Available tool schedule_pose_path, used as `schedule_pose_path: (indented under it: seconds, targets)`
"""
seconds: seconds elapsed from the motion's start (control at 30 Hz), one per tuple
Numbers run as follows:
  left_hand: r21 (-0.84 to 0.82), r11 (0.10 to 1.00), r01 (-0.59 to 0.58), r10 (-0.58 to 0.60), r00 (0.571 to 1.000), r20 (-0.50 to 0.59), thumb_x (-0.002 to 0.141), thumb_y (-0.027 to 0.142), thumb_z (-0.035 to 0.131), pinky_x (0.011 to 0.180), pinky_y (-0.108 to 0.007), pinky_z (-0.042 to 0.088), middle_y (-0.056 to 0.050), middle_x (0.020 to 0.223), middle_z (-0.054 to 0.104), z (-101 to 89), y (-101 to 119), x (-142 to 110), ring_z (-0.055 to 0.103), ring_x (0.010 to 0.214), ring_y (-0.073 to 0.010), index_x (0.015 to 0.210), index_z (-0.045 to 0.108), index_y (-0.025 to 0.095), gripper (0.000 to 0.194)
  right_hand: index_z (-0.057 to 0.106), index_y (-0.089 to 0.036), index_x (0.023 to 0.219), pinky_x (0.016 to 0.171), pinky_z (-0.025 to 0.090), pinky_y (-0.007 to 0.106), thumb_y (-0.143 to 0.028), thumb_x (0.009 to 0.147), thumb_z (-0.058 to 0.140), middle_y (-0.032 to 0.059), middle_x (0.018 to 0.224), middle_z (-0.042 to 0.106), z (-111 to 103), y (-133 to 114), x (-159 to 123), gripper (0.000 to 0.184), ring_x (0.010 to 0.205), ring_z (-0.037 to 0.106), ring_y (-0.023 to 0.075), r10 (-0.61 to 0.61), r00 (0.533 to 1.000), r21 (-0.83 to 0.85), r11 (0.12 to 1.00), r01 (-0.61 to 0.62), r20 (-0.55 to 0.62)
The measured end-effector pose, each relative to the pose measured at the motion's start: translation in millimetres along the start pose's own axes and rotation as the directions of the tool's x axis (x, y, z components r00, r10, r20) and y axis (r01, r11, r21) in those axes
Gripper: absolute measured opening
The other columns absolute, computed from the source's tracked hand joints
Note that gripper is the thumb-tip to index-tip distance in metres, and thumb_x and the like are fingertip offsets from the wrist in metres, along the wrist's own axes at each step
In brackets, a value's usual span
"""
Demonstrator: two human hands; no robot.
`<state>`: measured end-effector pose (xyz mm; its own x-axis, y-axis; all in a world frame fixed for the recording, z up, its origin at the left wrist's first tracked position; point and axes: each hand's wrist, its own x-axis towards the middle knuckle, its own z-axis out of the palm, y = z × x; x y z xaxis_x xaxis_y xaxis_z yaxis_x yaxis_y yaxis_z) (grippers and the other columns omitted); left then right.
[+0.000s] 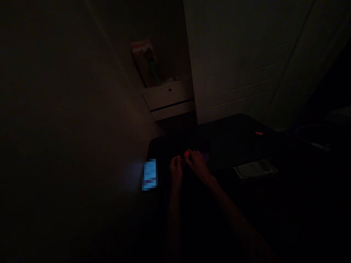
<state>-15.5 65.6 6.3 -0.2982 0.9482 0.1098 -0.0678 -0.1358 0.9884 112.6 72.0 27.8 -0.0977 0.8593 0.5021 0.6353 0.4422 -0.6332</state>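
Observation:
The room is very dark. My left hand (176, 171) and my right hand (197, 163) are close together over a dark table (233, 146). A small glowing red-orange thing (187, 153) shows at the fingertips of my right hand, which look pinched on it. My left hand's fingers are curled beside it; what they hold, if anything, is lost in the dark. A lit phone screen (149, 175) stands just left of my left hand at the table's left edge.
A pale flat packet or paper (255, 168) lies to the right on the table. A small orange spot (259, 133) glows further back. Behind stand a white drawer unit (170, 99), a white door (246, 58) and a colourful packet (145, 60).

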Motion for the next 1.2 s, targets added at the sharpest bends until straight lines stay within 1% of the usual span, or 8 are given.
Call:
schedule_pose_path:
  seconds: [0.13,0.23,0.33,0.5,0.7,0.97,1.07,1.2]
  targets:
    - [0.033,0.999,-0.017,0.015,0.999,0.047,0.088,0.052,0.062,0.075,-0.031,0.056,-0.007,0.089,0.070,0.1,2,-2,0.070,0.078,-0.0180,0.103,0.067,0.015,0.040,0.068,-0.017,0.110,0.086,0.047,0.033,-0.030,0.104,0.042,0.0111,0.104,0.074,-15,-2,6,0.029,0.096,0.067,0.0231,0.082,0.996,0.018,0.996,-0.082,-0.016]
    - [0.045,0.999,-0.018,0.016,0.998,0.059,0.088,0.053,0.063,0.074,-0.031,0.056,-0.007,0.089,0.070,-1.0,2,-1,0.070,0.076,-0.0177,0.102,0.067,0.015,0.041,0.067,-0.017,0.102,0.082,0.045,0.030,-0.029,0.104,0.041,0.0101,0.099,0.074,-20,-3,8,0.029,0.091,0.067,0.0212,0.112,0.993,0.031,0.993,-0.111,-0.036]
    - [0.057,0.998,-0.019,0.015,0.997,0.071,0.088,0.053,0.062,0.074,-0.031,0.056,-0.007,0.089,0.070,-1.7,2,-1,0.070,0.077,-0.0181,0.102,0.067,0.015,0.040,0.065,-0.017,0.098,0.079,0.043,0.028,-0.028,0.104,0.041,0.0086,0.094,0.074,-18,-7,7,0.026,0.088,0.068,0.0195,0.138,0.990,0.047,0.989,-0.137,-0.019]
    - [0.090,0.996,-0.024,0.017,0.997,0.076,0.089,0.053,0.062,0.075,-0.031,0.056,-0.007,0.089,0.071,-1.2,6,-3,0.070,0.079,-0.0184,0.101,0.068,0.015,0.040,0.063,-0.017,0.093,0.072,0.042,0.027,-0.029,0.106,0.034,0.0077,0.085,0.073,-16,-11,8,0.034,0.078,0.068,0.0183,0.163,0.986,0.084,0.983,-0.165,0.025]
    - [0.094,0.995,-0.015,0.008,0.997,0.076,0.087,0.056,0.063,0.074,-0.031,0.055,-0.008,0.088,0.071,0.2,9,-4,0.070,0.077,-0.0188,0.100,0.068,0.015,0.043,0.065,-0.018,0.087,0.070,0.040,0.027,-0.028,0.104,0.033,0.0067,0.078,0.071,-17,-6,9,0.038,0.072,0.066,0.0186,0.172,0.985,0.043,0.984,-0.173,0.030]
    - [0.111,0.993,-0.048,0.037,0.995,0.095,0.087,0.056,0.064,0.076,-0.033,0.056,-0.008,0.087,0.072,1.2,11,-6,0.070,0.078,-0.0198,0.099,0.069,0.015,0.042,0.060,-0.020,0.068,0.062,0.035,0.026,-0.033,0.102,0.034,0.0018,0.065,0.065,-19,-5,8,0.045,0.061,0.057,0.0150,0.128,0.990,0.183,0.973,-0.138,0.064]
    - [0.126,0.989,-0.077,0.064,0.993,0.101,0.088,0.056,0.063,0.081,-0.034,0.056,-0.009,0.094,0.073,1.2,13,-7,0.070,0.086,-0.0213,0.099,0.070,0.016,0.042,0.062,-0.019,0.069,0.063,0.037,0.025,-0.034,0.102,0.037,0.0016,0.067,0.067,-17,-4,8,0.044,0.064,0.059,0.0149,0.109,0.988,0.255,0.958,-0.134,0.110]
    - [0.093,0.990,-0.108,0.095,0.987,0.133,0.090,0.054,0.063,0.091,-0.035,0.055,-0.011,0.115,0.072,1.1,16,-8,0.069,0.104,-0.0233,0.114,0.070,0.018,0.044,0.068,-0.016,0.083,0.068,0.043,0.026,-0.039,0.103,0.039,0.0048,0.080,0.073,-10,1,10,0.042,0.072,0.064,0.0166,0.125,0.978,0.358,0.916,-0.179,0.170]
